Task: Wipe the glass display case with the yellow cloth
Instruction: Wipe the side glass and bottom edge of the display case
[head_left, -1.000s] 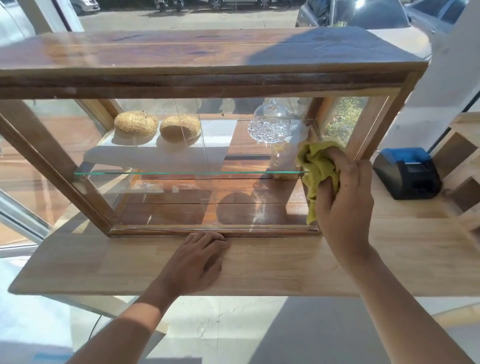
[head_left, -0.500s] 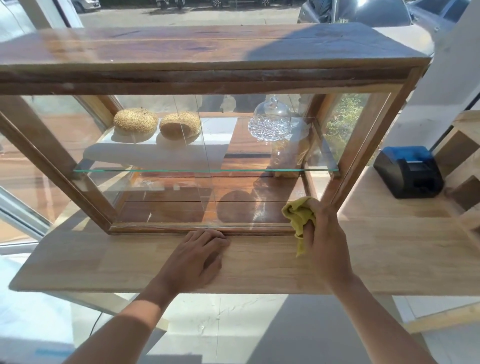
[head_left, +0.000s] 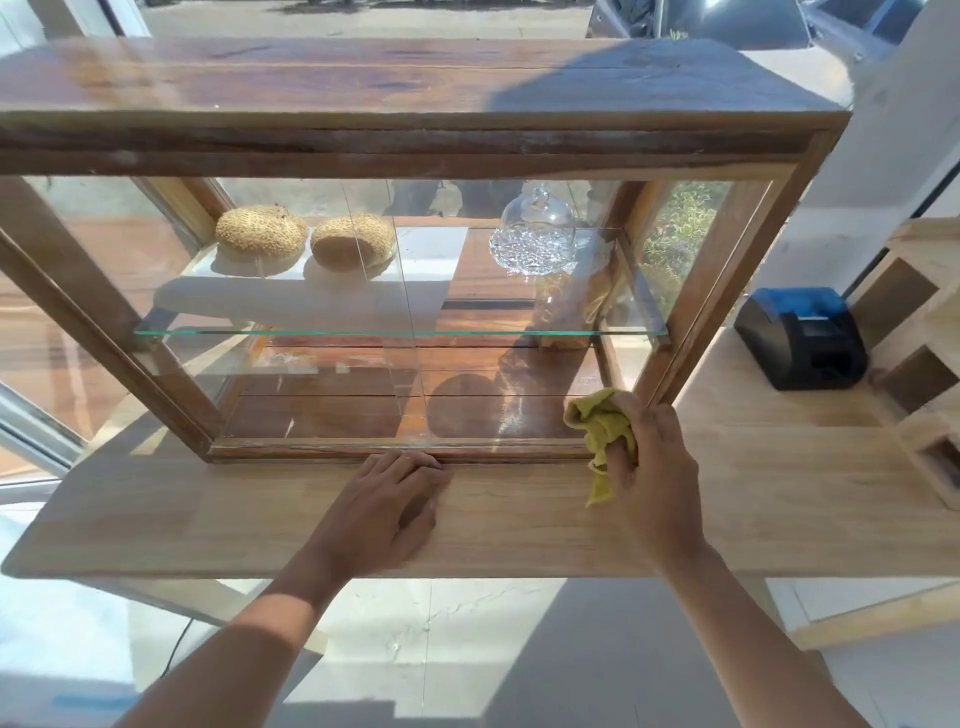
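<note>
A wood-framed glass display case (head_left: 415, 140) stands on a pale wooden counter (head_left: 182, 514). My right hand (head_left: 652, 467) grips a bunched yellow cloth (head_left: 602, 423) and presses it against the lower right corner of the front glass, by the right post. A strip of the cloth hangs down over the counter. My left hand (head_left: 389, 501) lies flat, fingers together, on the counter against the case's bottom rail near the middle. Inside, two seeded loaves (head_left: 304, 241) and a glass dome (head_left: 537, 234) sit on the glass shelf.
A black and blue receipt printer (head_left: 800, 338) sits on the counter right of the case. Pale wooden cubby shelving (head_left: 930, 353) stands at the far right edge. Behind the case is a window onto a street with cars. The counter's front edge runs just below my left wrist.
My right hand with the cloth swept down the right side of the front glass from mid-height to the bottom corner, then held there. My left hand stayed on the counter.
</note>
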